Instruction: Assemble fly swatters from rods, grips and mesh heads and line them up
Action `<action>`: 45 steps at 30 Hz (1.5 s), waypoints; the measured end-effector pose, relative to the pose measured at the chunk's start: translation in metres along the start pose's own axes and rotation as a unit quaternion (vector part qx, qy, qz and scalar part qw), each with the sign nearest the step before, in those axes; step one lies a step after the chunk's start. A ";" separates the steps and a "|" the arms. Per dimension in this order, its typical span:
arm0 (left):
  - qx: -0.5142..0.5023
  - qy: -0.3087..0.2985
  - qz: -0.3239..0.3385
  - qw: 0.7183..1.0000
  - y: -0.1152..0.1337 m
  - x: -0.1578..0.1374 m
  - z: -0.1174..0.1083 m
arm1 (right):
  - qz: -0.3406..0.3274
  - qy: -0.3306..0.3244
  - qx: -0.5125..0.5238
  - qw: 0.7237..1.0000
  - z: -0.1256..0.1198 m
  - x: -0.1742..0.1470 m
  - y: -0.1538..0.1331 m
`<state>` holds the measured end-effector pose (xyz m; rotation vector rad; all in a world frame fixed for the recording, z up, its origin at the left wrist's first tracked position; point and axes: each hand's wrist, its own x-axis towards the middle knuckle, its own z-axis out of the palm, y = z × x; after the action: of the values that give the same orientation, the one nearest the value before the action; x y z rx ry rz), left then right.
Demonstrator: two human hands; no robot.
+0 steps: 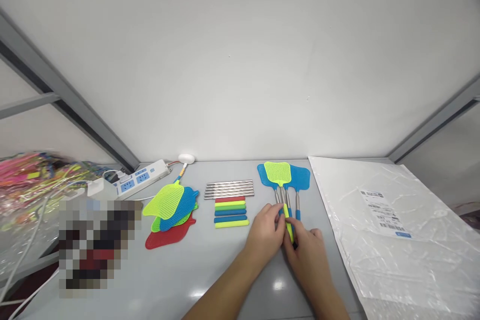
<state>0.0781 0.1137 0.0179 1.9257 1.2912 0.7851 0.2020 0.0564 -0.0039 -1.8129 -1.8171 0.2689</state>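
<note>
At the right of the grey table, my left hand (265, 227) and my right hand (308, 250) are both closed on a fly swatter with a yellow-green head (277, 172). The fingers of both hands meet around its yellow-green handle (288, 225); the lower end is partly hidden by my right hand. Beneath and beside it lie several blue fly swatters (301, 177) with metal rods and blue handles. To the left are loose handles (230, 213) in red, green, blue and yellow-green, with a row of metal rods (229, 189) just above them.
Loose swatter heads in yellow-green (164, 201), blue (179, 210) and red (170, 236) overlap at the left. Behind them sits a power strip (140, 179). A white plastic packing bag (360, 255) with a label covers the right side. Colourful wrapped items (41, 180) fill the far left.
</note>
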 end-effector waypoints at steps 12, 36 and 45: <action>-0.002 -0.002 0.001 1.000 -0.004 0.002 0.001 | -0.010 -0.001 -0.013 1.000 0.001 -0.002 0.001; 0.005 -0.003 0.003 1.000 -0.004 0.003 0.001 | -0.040 0.017 -0.002 0.999 0.001 -0.001 0.003; 0.014 -0.015 -0.001 1.000 -0.004 0.003 0.000 | -0.033 0.013 -0.001 0.999 0.001 -0.001 0.004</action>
<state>0.0772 0.1179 0.0153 1.9509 1.2911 0.7374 0.2046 0.0554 -0.0066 -1.7465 -1.8563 0.2169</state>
